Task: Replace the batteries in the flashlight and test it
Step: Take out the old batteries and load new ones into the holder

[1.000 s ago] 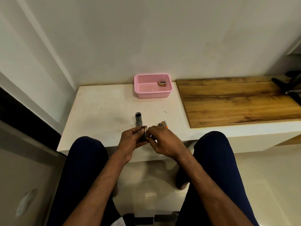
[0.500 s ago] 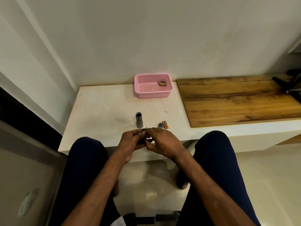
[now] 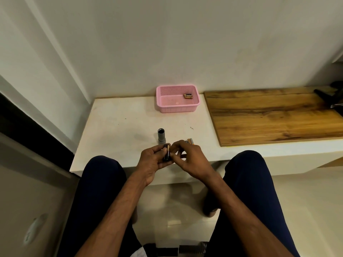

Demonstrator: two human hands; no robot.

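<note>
My left hand [image 3: 152,162] grips a small black battery holder [image 3: 167,152] with a battery in it, held upright over the white counter's front edge. My right hand [image 3: 191,158] pinches the same holder from the right side with its fingertips. The grey flashlight body [image 3: 161,136] stands upright on the counter just behind my left hand, its open end up. Loose batteries with orange ends [image 3: 190,140] lie on the counter behind my right hand, partly hidden by it.
A pink basket [image 3: 167,105] with a few batteries [image 3: 188,96] stands at the back of the white counter [image 3: 120,127]. A wooden board [image 3: 269,115] covers the right part, with a dark tool [image 3: 330,98] at its far end. My knees flank the counter's edge.
The holder, hidden between my fingers half a second ago, now stands upright and visible again. Both hands have stayed at the counter's front edge.
</note>
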